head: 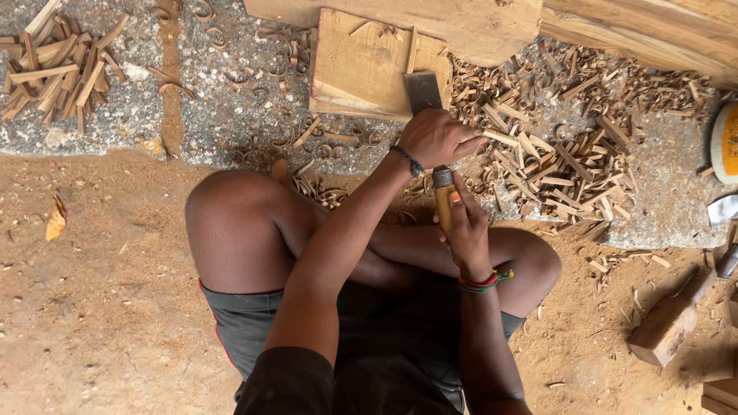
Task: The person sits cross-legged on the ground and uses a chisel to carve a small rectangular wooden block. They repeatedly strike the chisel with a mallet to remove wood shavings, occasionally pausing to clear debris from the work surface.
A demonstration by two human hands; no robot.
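I sit cross-legged on the ground. A broad flat chisel [423,91] rests with its metal blade on a square wooden board [357,65] in front of my knees. My left hand [437,138] is closed over the chisel just below the blade. My right hand [466,229] grips the chisel's wooden handle [443,206], just under its metal ring. Both hands are on the one tool, left ahead of right. What the left hand covers on the board's near edge is hidden.
Cut wood strips lie in a pile [55,69] at top left and a bigger heap [573,161] to the right. Curled shavings litter the concrete. Thick timber beams [653,31] cross the top. A wood block [665,327] lies lower right; a yellow round object [726,142] is at the right edge.
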